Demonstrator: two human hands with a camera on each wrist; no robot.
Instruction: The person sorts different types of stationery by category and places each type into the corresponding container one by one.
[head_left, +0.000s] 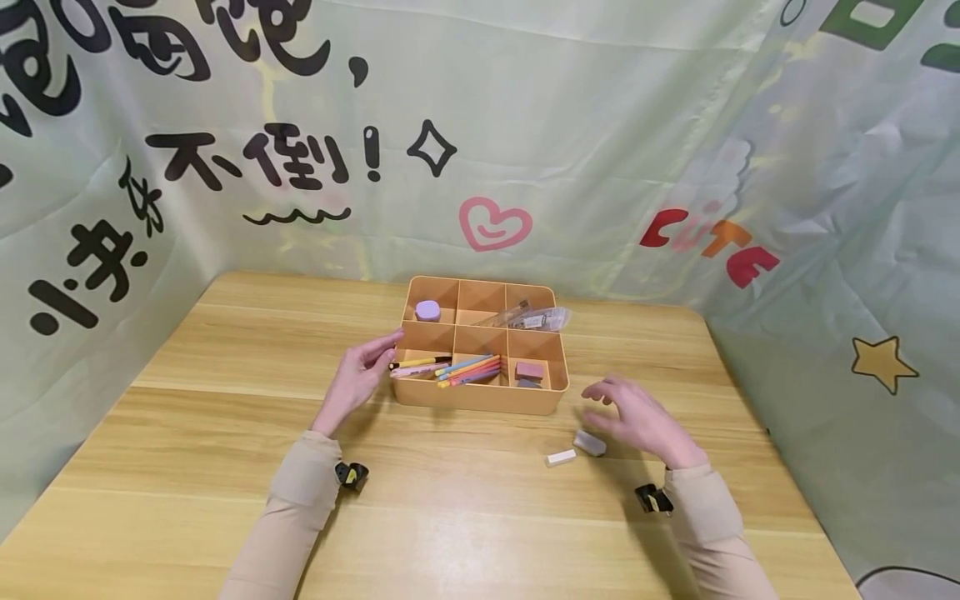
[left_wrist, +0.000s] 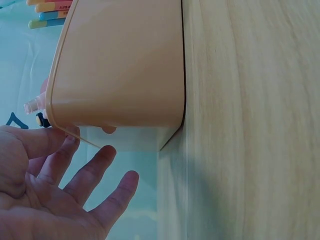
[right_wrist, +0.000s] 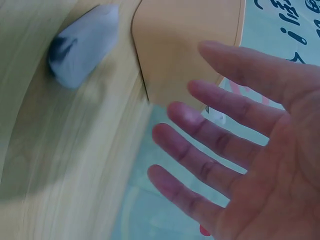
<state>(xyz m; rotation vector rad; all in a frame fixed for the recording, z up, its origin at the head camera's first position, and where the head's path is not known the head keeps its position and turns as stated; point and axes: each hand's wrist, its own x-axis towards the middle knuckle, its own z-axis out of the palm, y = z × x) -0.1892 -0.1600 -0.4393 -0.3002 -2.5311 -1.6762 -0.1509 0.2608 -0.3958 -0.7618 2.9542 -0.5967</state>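
An orange divided organizer box [head_left: 480, 400] stands on the table. My left hand [head_left: 358, 377] is at its left end, fingers extended beside the rim; in the left wrist view that hand [left_wrist: 65, 185] touches the rim near a corner, thumb in front. To the right of the box, my right hand [head_left: 637, 418] hovers with fingers spread and holds nothing. Below its fingertips lie a grey-white eraser [head_left: 590, 443] with dark smudges and a smaller white block [head_left: 561, 457]. In the right wrist view the smudged eraser [right_wrist: 82, 47] lies apart from the fingers.
Coloured pens [head_left: 472, 371] lean across the front compartments. Pink and grey blocks [head_left: 529, 371] sit front right, a purple round-cornered item [head_left: 427, 311] back left. A clear plastic pouch [head_left: 546, 319] sticks out back right. Printed cloth [head_left: 600, 150] hangs behind the table [head_left: 450, 517].
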